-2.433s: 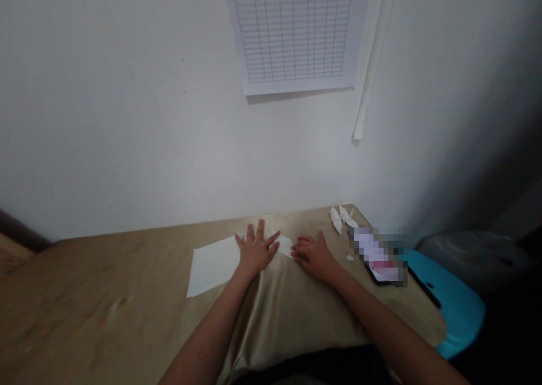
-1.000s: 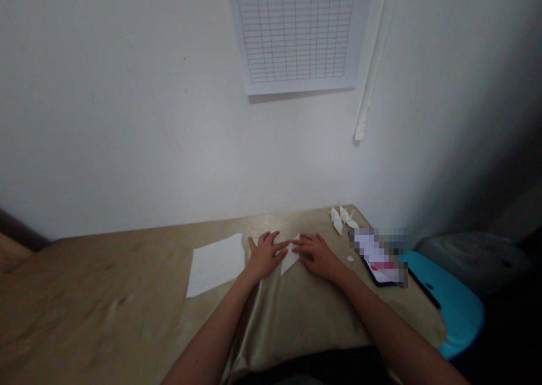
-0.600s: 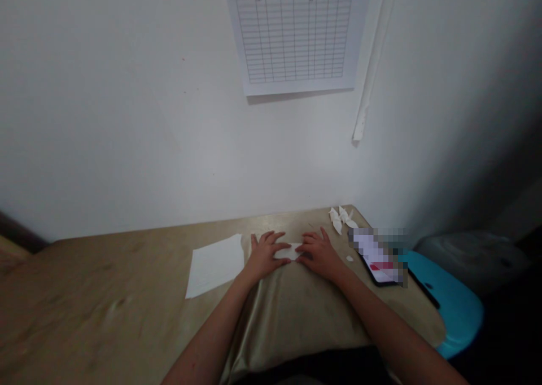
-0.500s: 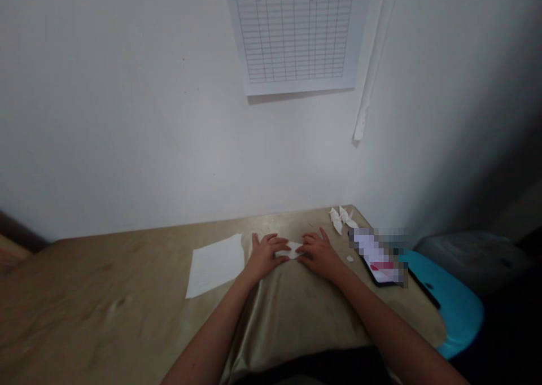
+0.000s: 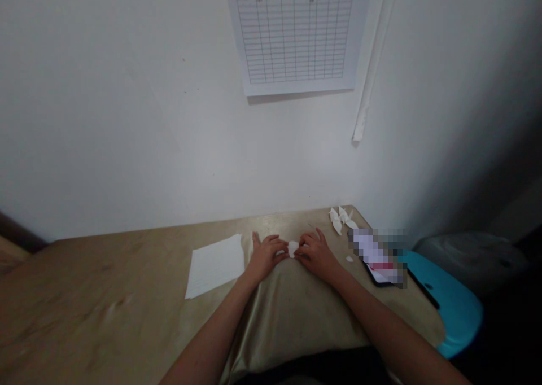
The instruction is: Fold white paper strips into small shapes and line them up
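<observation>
Between my two hands is a small piece of white paper (image 5: 292,249), low over the cloth-covered table. My left hand (image 5: 266,257) pinches its left side with thumb and fingers. On the other side, my right hand (image 5: 315,254) grips the paper's right edge. My fingers cover both ends, so its folds cannot be made out. White sheets of paper (image 5: 215,265) lie left of my left hand. Beyond my right hand, folded white paper figures (image 5: 342,219) sit at the table's far right corner.
A phone (image 5: 376,258), partly blurred out, lies right of my right hand, with a paper scrap (image 5: 349,259) beside it. A turquoise stool (image 5: 461,300) stands by the table's right edge. A printed chart (image 5: 296,40) hangs on the wall behind the tan tablecloth (image 5: 127,294).
My hands have come slightly closer together, and less of the small paper's width shows between them. The sheets, paper figures and phone stay in place.
</observation>
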Demonstrator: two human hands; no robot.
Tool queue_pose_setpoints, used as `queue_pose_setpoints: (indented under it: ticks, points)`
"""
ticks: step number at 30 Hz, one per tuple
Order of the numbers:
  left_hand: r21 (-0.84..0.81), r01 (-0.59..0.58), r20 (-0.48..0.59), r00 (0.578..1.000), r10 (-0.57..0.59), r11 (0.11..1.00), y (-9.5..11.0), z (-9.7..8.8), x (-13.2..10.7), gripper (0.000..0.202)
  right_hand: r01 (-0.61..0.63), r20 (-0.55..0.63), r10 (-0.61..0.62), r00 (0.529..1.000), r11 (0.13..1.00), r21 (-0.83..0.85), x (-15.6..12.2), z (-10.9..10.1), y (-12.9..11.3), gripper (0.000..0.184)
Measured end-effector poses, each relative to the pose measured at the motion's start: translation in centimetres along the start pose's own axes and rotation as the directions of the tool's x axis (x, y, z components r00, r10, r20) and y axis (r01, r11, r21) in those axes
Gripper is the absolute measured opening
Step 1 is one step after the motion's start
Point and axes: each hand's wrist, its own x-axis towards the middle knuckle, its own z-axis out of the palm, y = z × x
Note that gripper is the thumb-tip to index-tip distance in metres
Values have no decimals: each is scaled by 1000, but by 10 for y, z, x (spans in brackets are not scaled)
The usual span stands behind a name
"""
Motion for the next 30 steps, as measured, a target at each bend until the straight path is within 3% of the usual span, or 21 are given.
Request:
queue_pose_setpoints:
  ticks: [8,20,30]
  points:
    - [-9,17,-65,998,-17,1000,-1,5,3,17,-66,-29,66,997,998,7,3,10,2,13]
    - [-115,171,-88,980,-181,979,2,14,5,7,-265,0,267,964,959,-99,9,18,-1,20]
    - [-170,256,-98,957,-275,952,10,12,8,2,-322,26,324,946,944,-71,10,19,-4,16]
